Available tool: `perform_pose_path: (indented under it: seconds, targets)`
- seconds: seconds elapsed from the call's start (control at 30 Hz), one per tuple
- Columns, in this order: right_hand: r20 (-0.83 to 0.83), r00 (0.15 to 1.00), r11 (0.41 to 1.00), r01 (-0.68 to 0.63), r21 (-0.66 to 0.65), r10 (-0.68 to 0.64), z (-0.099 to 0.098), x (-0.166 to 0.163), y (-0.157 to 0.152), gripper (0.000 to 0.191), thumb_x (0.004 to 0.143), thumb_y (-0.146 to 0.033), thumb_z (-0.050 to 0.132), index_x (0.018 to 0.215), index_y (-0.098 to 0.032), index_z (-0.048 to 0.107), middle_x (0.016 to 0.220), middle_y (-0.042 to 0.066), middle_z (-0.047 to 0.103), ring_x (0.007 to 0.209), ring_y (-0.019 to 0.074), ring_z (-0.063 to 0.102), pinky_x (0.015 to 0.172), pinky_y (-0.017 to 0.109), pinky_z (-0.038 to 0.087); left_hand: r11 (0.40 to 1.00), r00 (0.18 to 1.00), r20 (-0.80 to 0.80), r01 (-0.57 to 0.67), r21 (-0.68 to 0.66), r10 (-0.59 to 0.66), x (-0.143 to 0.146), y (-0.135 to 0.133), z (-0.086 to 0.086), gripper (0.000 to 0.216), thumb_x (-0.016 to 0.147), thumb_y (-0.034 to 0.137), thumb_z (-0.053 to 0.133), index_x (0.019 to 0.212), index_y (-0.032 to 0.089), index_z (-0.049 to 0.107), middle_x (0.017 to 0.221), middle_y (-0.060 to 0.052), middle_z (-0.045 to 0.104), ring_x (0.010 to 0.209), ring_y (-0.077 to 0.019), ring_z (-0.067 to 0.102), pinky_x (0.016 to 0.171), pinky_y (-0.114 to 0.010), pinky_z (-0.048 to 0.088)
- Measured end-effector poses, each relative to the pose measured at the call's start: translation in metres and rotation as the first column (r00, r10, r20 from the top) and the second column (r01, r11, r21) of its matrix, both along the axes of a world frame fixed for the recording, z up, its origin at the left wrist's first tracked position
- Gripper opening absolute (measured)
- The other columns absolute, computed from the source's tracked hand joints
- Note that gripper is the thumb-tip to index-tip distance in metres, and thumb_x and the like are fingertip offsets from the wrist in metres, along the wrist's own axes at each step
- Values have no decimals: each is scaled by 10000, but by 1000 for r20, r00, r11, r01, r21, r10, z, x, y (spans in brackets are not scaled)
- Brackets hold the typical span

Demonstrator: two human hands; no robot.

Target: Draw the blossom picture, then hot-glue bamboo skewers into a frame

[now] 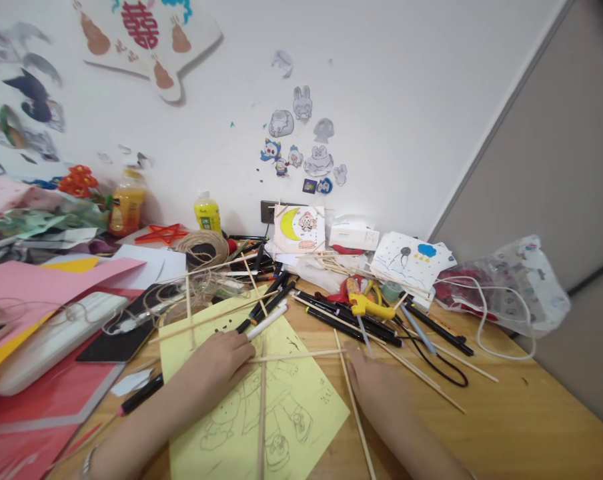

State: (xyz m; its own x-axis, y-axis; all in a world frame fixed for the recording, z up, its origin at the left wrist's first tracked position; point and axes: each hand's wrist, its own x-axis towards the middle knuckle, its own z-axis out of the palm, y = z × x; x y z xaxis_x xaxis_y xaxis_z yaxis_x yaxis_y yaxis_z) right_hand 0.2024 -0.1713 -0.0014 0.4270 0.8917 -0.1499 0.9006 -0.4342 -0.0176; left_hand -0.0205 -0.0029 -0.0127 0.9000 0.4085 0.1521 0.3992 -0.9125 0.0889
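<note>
My left hand (pixel 220 360) rests on a yellow sheet of paper (pixel 254 393) that bears a pencil drawing; its fingers are curled round a white marker pen (pixel 266 321). Thin wooden sticks (pixel 261 407) lie across the paper. My right hand (pixel 376 383) lies palm down on the wooden table (pixel 506 427) beside the paper's right edge, between two wooden sticks (pixel 354 407), its fingers stretched out flat and somewhat blurred. It holds nothing that I can see.
Black markers (pixel 351 323), a yellow glue gun (pixel 366 303), a ball of twine (pixel 201 248), pink and red paper (pixel 36 287), a phone (pixel 121 333), small drawn cards (pixel 411 260), a plastic bag (pixel 511 280) and bottles (pixel 206 212) crowd the table by the wall.
</note>
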Motion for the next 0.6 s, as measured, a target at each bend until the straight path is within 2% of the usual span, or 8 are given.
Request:
perform_pose_path:
  seconds: [0.17,0.33,0.47,0.6]
  targets:
    - [61,998,1000,-1,-1,1,-7,7,-1,264,923,-148,383,1101,-156,579,840,140,722,775,261,700,571,276,438,999,999,-43,-21,33,22,-4,3,4,216,896,179,433,763,192,603,792,-39,629,758,-205,563,706,-335,386]
    - [19,1000,995,23,100,-25,-18,5,-1,256,919,-309,460,1119,-180,553,777,93,714,693,219,686,563,251,408,998,998,-37,-46,33,47,-3,0,4,228,913,231,430,777,187,607,802,-49,624,761,-212,560,710,-349,390]
    - [-8,999,994,40,104,-39,-19,6,-1,275,919,-313,452,1144,-187,549,788,84,715,693,210,682,582,252,406,999,997,-66,-36,4,36,-3,0,5,183,864,108,461,802,188,614,829,-46,622,788,-211,561,726,-342,394]
    - [-45,998,991,54,125,-49,-16,7,-2,313,907,-348,459,1169,-197,541,784,76,713,714,224,678,586,260,403,1000,996,-83,-23,-5,23,-4,0,8,197,838,62,469,825,192,616,849,-45,618,811,-218,559,742,-349,398]
